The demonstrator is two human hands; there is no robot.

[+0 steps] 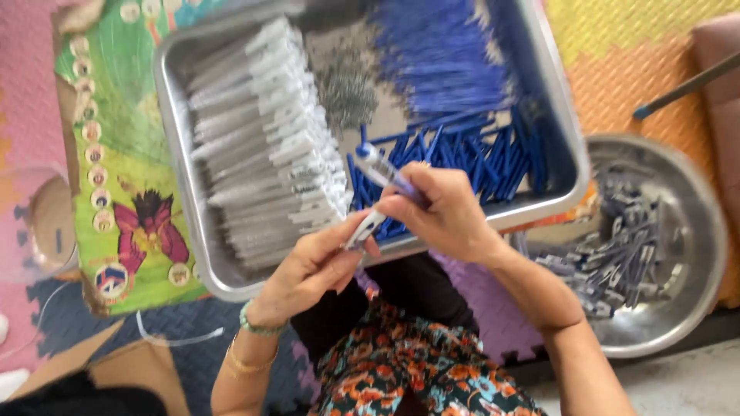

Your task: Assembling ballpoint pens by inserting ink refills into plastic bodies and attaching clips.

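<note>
Left hand: the left hand (312,266) is closed, fingers curled around a slim white plastic pen barrel (364,229), held just over the near rim of the tray.
Right hand: the right hand (439,212) is closed, fingertips pinched on a blue-and-white pen piece (383,167) that slants up to the left; its lower end is hidden by the fingers.
Relation of parts: the two pieces lie close together between the hands; whether they touch cannot be told.
Tray: a rectangular grey metal tray (176,115) sits before the person.
Tray contents, left: stacked rows of white plastic pen barrels (262,131).
Tray contents, middle: a heap of small grey metal springs (347,92).
Tray contents, right: thin blue refill tubes (439,54) at the far side, loose dark blue pen pieces (486,158) at the near side.
Round bowl: a round metal bowl (694,231) to the right holds assembled blue-grey pens (609,258).
Under the tray: a green illustrated board (116,154) on coloured foam floor mats (640,46).
Wrist: a green bead bracelet (258,325) and gold bangle (248,362) on the left wrist.
</note>
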